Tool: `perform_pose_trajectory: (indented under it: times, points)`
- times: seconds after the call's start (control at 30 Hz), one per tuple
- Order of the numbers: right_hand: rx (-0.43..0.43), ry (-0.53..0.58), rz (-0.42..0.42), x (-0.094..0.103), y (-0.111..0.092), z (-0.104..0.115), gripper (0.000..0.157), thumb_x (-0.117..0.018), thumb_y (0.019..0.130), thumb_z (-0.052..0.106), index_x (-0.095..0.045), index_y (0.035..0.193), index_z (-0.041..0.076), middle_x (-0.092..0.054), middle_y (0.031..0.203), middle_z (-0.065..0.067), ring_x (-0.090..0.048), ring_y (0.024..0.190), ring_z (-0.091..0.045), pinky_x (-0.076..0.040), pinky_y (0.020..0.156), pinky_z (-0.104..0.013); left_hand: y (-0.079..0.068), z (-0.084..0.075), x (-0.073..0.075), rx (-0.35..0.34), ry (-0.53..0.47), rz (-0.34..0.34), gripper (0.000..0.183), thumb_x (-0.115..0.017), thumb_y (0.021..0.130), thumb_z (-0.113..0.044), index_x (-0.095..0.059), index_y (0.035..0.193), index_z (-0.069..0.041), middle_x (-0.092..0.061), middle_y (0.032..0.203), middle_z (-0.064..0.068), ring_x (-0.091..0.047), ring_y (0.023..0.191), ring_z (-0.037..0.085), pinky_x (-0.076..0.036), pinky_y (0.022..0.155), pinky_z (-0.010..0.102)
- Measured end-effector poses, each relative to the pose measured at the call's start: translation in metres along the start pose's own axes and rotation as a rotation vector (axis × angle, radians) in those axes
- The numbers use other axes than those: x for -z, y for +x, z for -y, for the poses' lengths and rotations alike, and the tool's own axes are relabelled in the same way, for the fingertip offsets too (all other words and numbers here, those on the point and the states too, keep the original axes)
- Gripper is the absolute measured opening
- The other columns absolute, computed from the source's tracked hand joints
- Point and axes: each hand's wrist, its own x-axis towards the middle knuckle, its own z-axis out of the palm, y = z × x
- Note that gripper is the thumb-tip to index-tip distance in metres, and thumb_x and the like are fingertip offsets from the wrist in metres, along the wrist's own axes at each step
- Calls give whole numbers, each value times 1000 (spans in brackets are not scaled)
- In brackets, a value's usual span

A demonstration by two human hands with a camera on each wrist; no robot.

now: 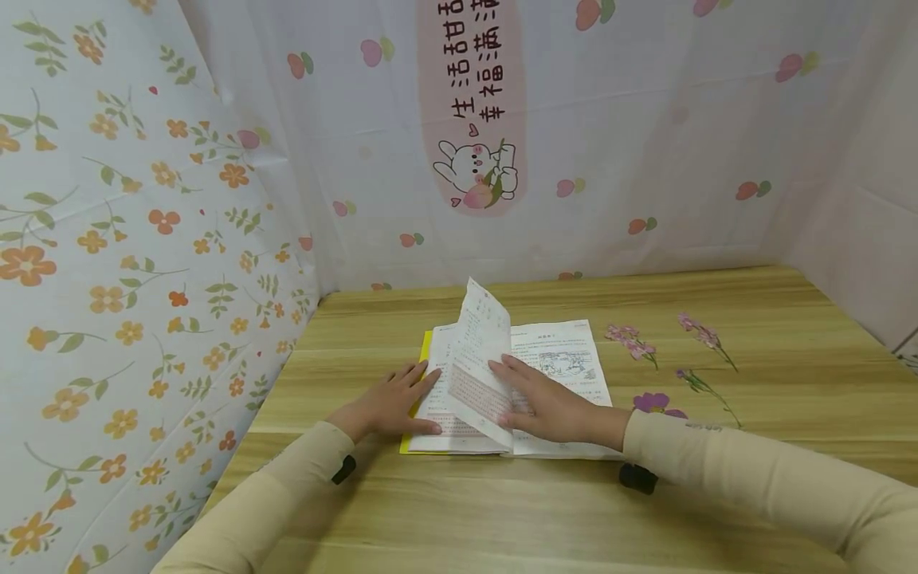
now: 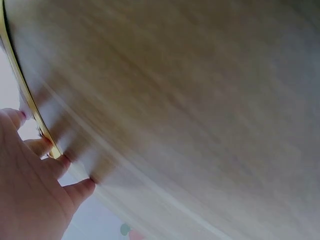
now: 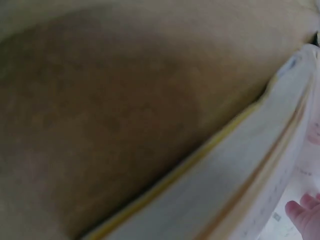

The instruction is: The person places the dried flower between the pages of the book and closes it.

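An open book (image 1: 597, 392) with a yellow cover lies on the wooden table, showing printed text and a line drawing on its right page. One loose-standing leaf (image 1: 476, 339) rises near the spine and leans over the left page. My left hand (image 1: 390, 404) rests on the left page's outer edge, its fingers spread; the left wrist view shows fingertips along the book's yellow edge (image 2: 31, 102). With fingers extended, my right hand (image 1: 555, 408) lies over the right page and touches the raised leaf. In the right wrist view, only some fingertips (image 3: 296, 211) appear beyond the page edges.
Right of the book lie pink flower sprigs (image 1: 631, 346), another pink sprig (image 1: 703, 331), a thin green-stemmed sprig (image 1: 708, 388) and a purple flower (image 1: 654, 403), partly behind the right sleeve. Patterned cloth (image 1: 323, 143) hangs behind the table (image 1: 358, 319) and along its left side.
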Motion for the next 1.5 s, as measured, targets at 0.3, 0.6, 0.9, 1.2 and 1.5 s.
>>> perform_pose_trajectory:
  times: [0.3,0.6,0.9,1.2,1.5]
  points:
    - [267,-343,22,-3,1,4,66,-53,85,42,-25,140,18,-21,142,-12,-21,128,-25,-23,99,-39,-2,11,1,-14,6,-4,71,-34,87,-57,-14,143,-17,-3,147,10,-8,131,28,-20,98,49]
    - [411,-428,96,-7,7,3,53,-44,91,38,-30,139,17,-25,141,-12,-19,129,-26,-20,100,-41,-9,19,4,-16,-88,-40,61,-18,92,-53,-11,143,-21,-3,146,12,-8,130,34,-16,97,54]
    - [496,-477,141,-9,10,4,46,-41,93,32,-39,134,12,-32,138,-14,-24,127,-31,-21,100,-41,-14,21,12,-3,-118,-123,53,-29,96,-38,-18,142,-14,-7,145,16,-7,130,35,-13,97,56]
    - [510,-545,180,-11,15,1,45,-36,93,36,-39,134,16,-33,138,-11,-24,127,-28,-21,100,-40,-9,8,22,-13,-51,-113,71,-28,85,-63,-16,142,-22,-9,146,10,-10,130,34,-14,98,54]
    - [478,-533,222,-10,18,4,44,-36,93,38,-42,132,19,-35,136,-7,-26,126,-25,-21,100,-39,2,1,15,-10,24,-67,82,-32,77,-72,-13,143,-26,-10,147,4,-16,130,29,-16,98,52]
